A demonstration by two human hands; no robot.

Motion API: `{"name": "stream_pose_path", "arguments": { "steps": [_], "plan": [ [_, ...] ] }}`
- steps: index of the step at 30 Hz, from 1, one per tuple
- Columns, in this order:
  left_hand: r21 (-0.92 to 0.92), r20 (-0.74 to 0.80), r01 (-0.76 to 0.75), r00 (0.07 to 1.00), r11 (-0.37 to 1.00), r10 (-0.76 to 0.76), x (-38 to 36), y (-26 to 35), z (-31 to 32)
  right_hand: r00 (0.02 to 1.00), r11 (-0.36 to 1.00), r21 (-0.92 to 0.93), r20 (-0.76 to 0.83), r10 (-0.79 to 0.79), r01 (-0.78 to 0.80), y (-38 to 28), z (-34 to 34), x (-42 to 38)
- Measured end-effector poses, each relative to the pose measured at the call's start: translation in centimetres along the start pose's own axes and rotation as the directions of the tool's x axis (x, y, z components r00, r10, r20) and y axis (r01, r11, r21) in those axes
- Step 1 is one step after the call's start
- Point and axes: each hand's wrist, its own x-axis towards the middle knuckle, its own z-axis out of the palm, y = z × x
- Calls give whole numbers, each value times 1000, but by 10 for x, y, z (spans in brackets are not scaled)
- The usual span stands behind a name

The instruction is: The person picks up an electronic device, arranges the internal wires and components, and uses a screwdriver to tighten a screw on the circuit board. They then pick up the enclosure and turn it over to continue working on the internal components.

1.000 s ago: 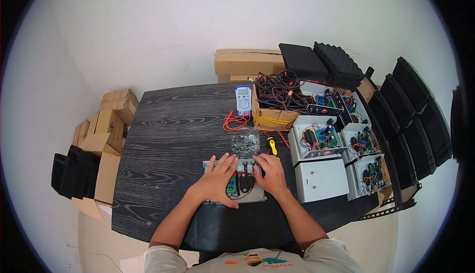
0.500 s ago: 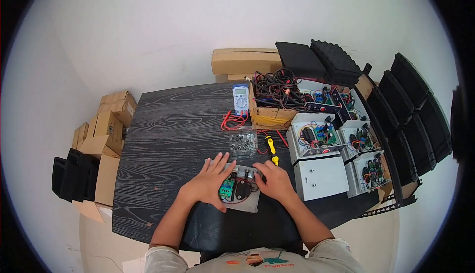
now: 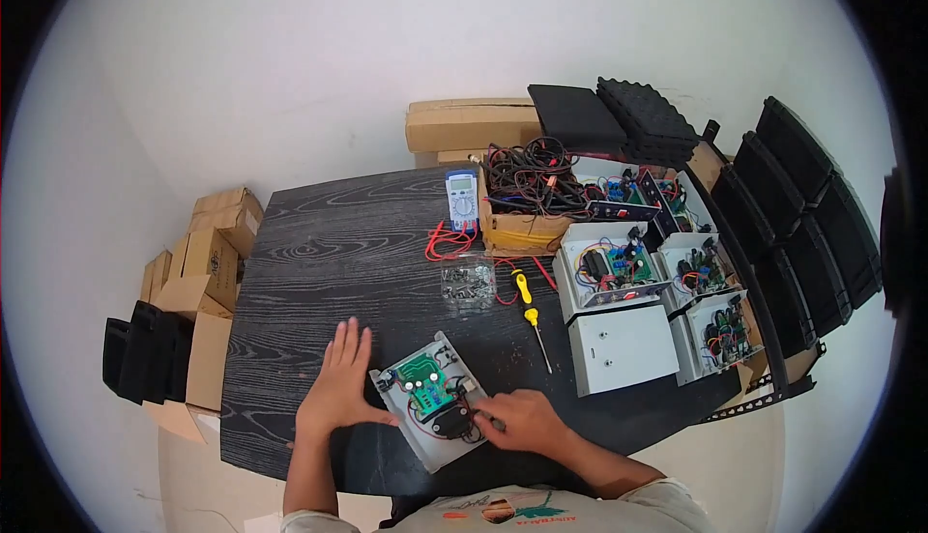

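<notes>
Tilted at an angle near the table's front edge lies a grey metal panel (image 3: 406, 427) with raised edges. It carries a green circuit board (image 3: 420, 375), a black component (image 3: 449, 424) and loose wires. Beside its left edge, my left hand (image 3: 338, 388) is open, fingers spread, thumb reaching to the panel's rim. My right hand (image 3: 527, 424) has its fingers curled together at the panel's right edge, by the black component. A small dark piece shows at its fingertips, too indistinct to name. Just beyond lies a yellow-and-black screwdriver (image 3: 523, 289).
A clear box (image 3: 468, 283) of small parts and a multimeter (image 3: 462, 200) with red leads lie farther back. Cables fill a cardboard box (image 3: 527, 233). On the right stand several units with exposed circuitry and a closed white box (image 3: 623, 349). Cartons (image 3: 208, 359) are at left.
The panel has turned and come nearer to me, uncovering the screwdriver's shaft. My left hand has shifted left off its top, and my right hand has moved down to its right edge.
</notes>
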Motion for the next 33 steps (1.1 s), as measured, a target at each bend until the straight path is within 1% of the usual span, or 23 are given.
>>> {"name": "stream_pose_path", "arguments": {
  "steps": [1, 2, 3, 5, 6, 7, 8, 10, 11, 13, 15, 16, 18, 20, 22, 23, 24, 27, 29, 30, 33],
  "plan": [
    [-28, -7, 32, 999, 999, -33, -14, -8, 11, 1000, 1000, 23, 4, -8, 8, -5, 2, -3],
    [-57, -13, 64, 998, 996, -65, -23, -11, 19, 1000, 996, 84, 12, -21, 20, -10, 6, -6],
    [-103, 94, 150, 986, 983, -140, -32, -6, 17, 999, 989, 146, 20, -35, 32, -14, 10, -10],
    [-194, 252, 230, 951, 954, -178, -40, -1, 26, 997, 961, 275, 52, -51, 35, -21, 18, -16],
    [-236, 328, 275, 925, 932, -190, -42, 2, 30, 995, 954, 298, 73, -63, 38, -22, 19, -17],
    [-227, 294, 178, 950, 957, -107, -45, 7, 33, 993, 946, 321, 94, -77, 43, -23, 20, -17],
    [-229, 292, 168, 951, 959, -97, -43, 10, 36, 989, 938, 345, 116, -93, 47, -24, 20, -17],
    [-231, 288, 145, 955, 962, -75, -37, 9, 42, 989, 927, 370, 104, -103, 58, -17, 19, -12],
    [-260, 264, 98, 964, 961, -26, -32, 6, 45, 990, 922, 382, 96, -107, 63, -13, 17, -8],
    [-312, 211, -5, 975, 950, 74, -16, -5, 50, 996, 953, 297, 50, -79, 61, -7, 9, -1],
    [-363, 204, -98, 962, 927, 182, 8, -13, 54, 999, 974, 223, -21, -36, 39, -2, -1, 2],
    [-388, 200, -144, 951, 910, 236, 18, -15, 54, 997, 980, 190, -65, -45, 57, 2, -6, 4],
    [-379, 259, -155, 929, 912, 266, 39, 3, 34, 987, 989, 123, -151, -63, 82, 8, -16, 7],
    [-371, 328, -182, 892, 911, 312, 62, 19, 23, 993, 996, 77, -113, -44, 53, 10, -27, 11],
    [-352, 314, -267, 869, 897, 382, 80, 29, 30, 997, 999, 29, -71, -27, 29, 12, -37, 11],
    [-343, 308, -305, 857, 888, 413, 90, 37, 33, 997, 998, -56, 72, 26, -22, 20, -35, 6],
    [-334, 304, -341, 843, 879, 443, 97, 45, 37, 992, 996, -74, 114, 48, -40, 19, -36, 8],
    [-199, 219, -402, 871, 894, 440, 111, 71, 50, 962, 986, -140, 244, 120, -87, 17, -37, 11],
    [-55, 147, -457, 876, 888, 460, 111, 76, 56, 928, 973, -203, 331, 170, -106, 16, -34, 11],
    [17, 112, -476, 875, 879, 471, 109, 78, 58, 926, 975, -196, 340, 163, -100, 16, -36, 11],
    [-14, 8, -418, 908, 908, 418, 81, 75, 49, 913, 980, -181, 379, 149, -85, 15, -44, 13]
  ]
}}
